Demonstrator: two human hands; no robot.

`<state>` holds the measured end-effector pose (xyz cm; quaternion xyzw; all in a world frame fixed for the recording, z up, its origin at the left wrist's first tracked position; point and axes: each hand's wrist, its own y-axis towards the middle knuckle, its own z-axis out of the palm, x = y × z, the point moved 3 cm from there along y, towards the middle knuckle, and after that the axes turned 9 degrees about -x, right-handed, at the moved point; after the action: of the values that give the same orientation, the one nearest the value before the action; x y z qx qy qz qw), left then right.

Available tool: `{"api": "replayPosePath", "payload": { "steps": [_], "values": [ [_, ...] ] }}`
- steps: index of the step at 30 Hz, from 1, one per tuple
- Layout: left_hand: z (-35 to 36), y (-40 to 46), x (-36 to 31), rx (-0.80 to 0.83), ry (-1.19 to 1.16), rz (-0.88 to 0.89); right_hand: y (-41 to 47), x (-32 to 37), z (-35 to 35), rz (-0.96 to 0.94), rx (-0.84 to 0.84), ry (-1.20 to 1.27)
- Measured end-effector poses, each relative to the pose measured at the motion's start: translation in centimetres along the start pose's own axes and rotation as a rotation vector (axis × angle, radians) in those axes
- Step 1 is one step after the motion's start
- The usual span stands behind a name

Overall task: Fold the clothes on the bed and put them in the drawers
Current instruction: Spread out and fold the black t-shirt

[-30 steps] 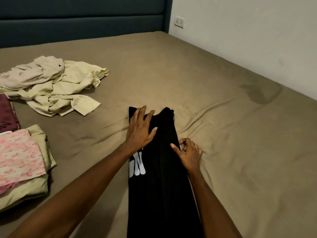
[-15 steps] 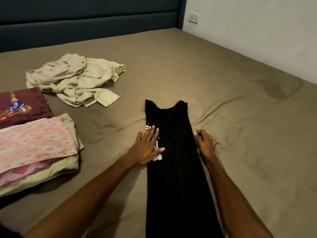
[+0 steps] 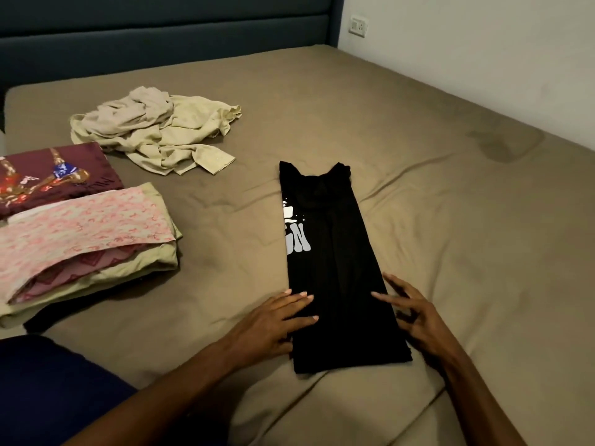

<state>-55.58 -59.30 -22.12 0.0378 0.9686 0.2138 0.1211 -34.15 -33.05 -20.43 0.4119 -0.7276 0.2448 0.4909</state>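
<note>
Black shirt [image 3: 335, 272] edges under both hands, left [image 3: 273, 320] and right [image 3: 415, 313].

White block letters are showing on the left edge of the long folded black cotton shirt [image 3: 335, 268]; only "N" is reading clearly, the letter before it being cut off by the fold.

Two hands [image 3: 277, 320], one black shirt [image 3: 335, 284].
</note>
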Motion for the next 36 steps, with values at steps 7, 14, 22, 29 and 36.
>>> {"api": "replayPosePath", "payload": {
  "steps": [7,14,22,29,36],
  "values": [
    [-2.2,3.5,0.2,-0.323,-0.422,-0.444,4.0,3.3,-1.5,-0.178,0.138,0.05],
    [-7.4,15.1,10.1,-0.565,-1.132,-1.302,19.7,6.6,-0.2,0.359,-0.115,0.329],
    [-0.4,11.2,12.8,-0.257,-1.027,-1.307,17.8,-0.1,1.2,0.484,-0.154,0.363],
    [-1.6,8.3,11.4,-0.306,-1.01,-1.21,12.3,1.4,2.1,0.366,-0.233,0.406],
    [-4.2,3.0,8.7,-0.25,-1.035,-1.211,4.6,3.6,3.7,0.373,-0.242,0.44]
  ]
}}
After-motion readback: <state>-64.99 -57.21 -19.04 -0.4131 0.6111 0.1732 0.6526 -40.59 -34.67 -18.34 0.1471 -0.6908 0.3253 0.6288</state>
